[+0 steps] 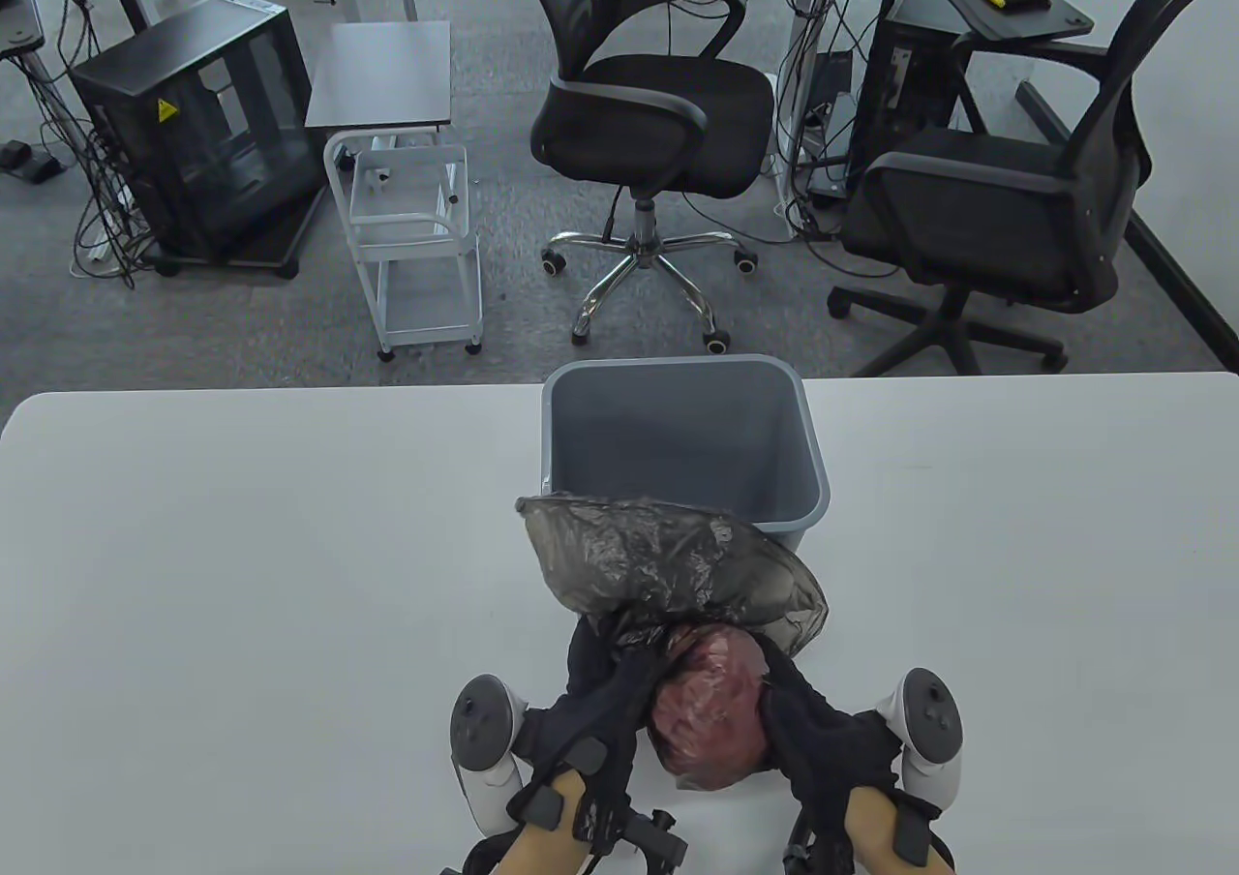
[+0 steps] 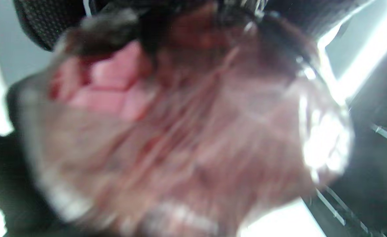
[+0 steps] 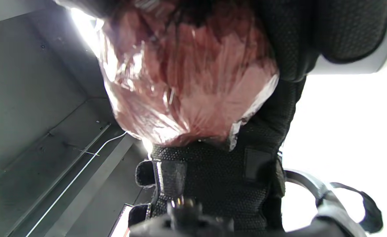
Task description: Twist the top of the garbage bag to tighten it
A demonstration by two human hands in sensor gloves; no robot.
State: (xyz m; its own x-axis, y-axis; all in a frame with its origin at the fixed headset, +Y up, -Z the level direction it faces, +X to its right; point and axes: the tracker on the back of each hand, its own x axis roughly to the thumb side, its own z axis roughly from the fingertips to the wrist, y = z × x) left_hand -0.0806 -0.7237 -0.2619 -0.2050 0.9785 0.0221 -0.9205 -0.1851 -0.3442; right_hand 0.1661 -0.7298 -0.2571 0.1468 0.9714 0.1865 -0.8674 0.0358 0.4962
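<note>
The garbage bag (image 1: 678,614) lies on the white table (image 1: 242,575) near its front edge, between the two gloved hands: a translucent grey film whose loose top (image 1: 668,556) fans out toward the far side, and a bulging lower part (image 1: 711,710) packed with reddish-pink contents nearest the person. The left hand (image 1: 600,701) closes around the gathered neck where the loose film narrows into the bulge, its fingers wrapped over the plastic from the left. The right hand (image 1: 818,730) presses against the right side of the bulge, fingers curled along it; the right wrist view shows the pink-filled plastic (image 3: 186,82) lying against black glove fabric (image 3: 219,184), so the bag is cupped rather than pinched there. The left wrist view is blurred, filled with the reddish bag (image 2: 180,131), and shows no finger detail. So the bulge sits between and just ahead of both palms, with the neck in the left grip. Just beyond the loose top stands a grey waste bin (image 1: 581,430), its near wall touching or nearly touching the film, which closes off the far side. To left and right the tabletop runs wide and bare to its rounded corners. A white tracker (image 1: 484,739) rides on the left hand and another (image 1: 931,730) on the right. Beyond the table stand two black office chairs (image 1: 658,120) and a white cart (image 1: 416,226).
</note>
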